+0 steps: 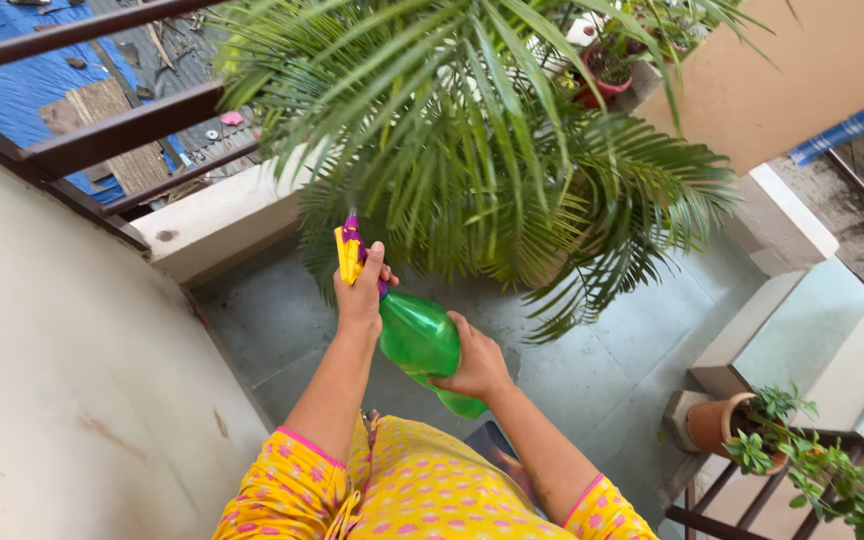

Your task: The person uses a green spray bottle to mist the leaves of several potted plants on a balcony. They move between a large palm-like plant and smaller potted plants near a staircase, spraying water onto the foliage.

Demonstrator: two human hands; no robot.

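While both hands grip it, the green spray bottle tilts.

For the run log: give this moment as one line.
left hand: on spray head | right hand: holds green spray bottle | nozzle toward palm plant

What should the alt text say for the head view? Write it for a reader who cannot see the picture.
Seen from above, the left hand grips the yellow and purple trigger head of a green spray bottle while the right hand supports its body, aimed at a large potted palm. Grey floor tiles lie below.
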